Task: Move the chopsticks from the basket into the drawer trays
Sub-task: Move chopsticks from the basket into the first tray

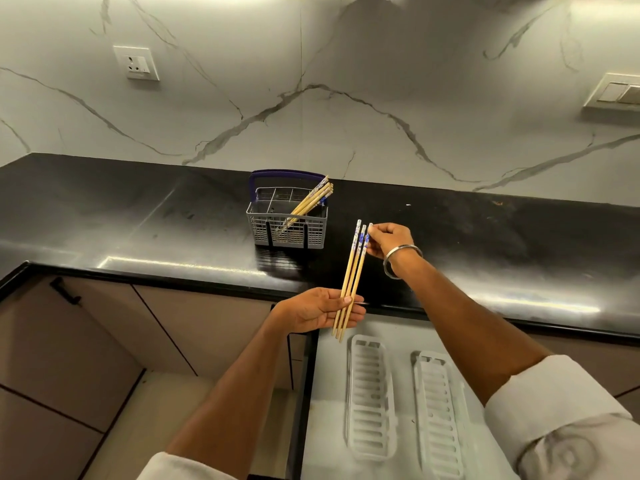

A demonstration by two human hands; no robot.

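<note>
Three wooden chopsticks (350,282) with blue-and-white tops are held between both hands above the counter's front edge. My right hand (389,239) pinches their patterned top ends. My left hand (317,310) lies palm up under their plain lower ends, thumb pressing on them. A grey plastic basket (289,230) with a blue handle stands on the black counter behind, with several more chopsticks (310,202) leaning in it. Below, in the open drawer (332,358), lie two white slotted trays, the left tray (370,396) and the right tray (440,414); nothing shows in either.
The black stone counter (138,216) runs the full width, backed by a marble wall with a socket (136,62) and a switch plate (616,93). Beige cabinet doors with a black handle (64,291) are at lower left.
</note>
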